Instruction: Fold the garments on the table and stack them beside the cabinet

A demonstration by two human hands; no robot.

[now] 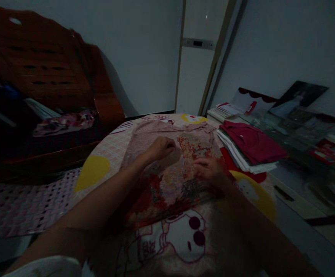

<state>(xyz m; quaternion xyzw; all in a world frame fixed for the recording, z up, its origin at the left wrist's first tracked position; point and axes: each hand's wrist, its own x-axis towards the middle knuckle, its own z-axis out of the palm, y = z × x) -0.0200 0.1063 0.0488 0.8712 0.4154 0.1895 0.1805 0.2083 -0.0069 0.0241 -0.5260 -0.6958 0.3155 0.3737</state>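
Note:
A thin patterned garment [170, 179], pale pink with red, orange and grey printing, lies spread on a round table. Above its left middle is my left hand [162, 147], with fingers curled in together; whatever they hold, if anything, is hidden. My right hand [210, 169] rests low over the garment's right side. Its fingers reach left, loosely bent and slightly apart, with nothing visible in them. Dim light leaves the contact between fingertips and fabric unclear.
A cartoon-print cloth [186, 236] covers the table. Folded clothes [252, 142], maroon on top, are stacked at its right edge. Beyond stands a cluttered glass-topped cabinet [297, 134]. On the left are a wooden bench [49, 77] and a woven seat [25, 204]; a tall white appliance [194, 77] stands behind.

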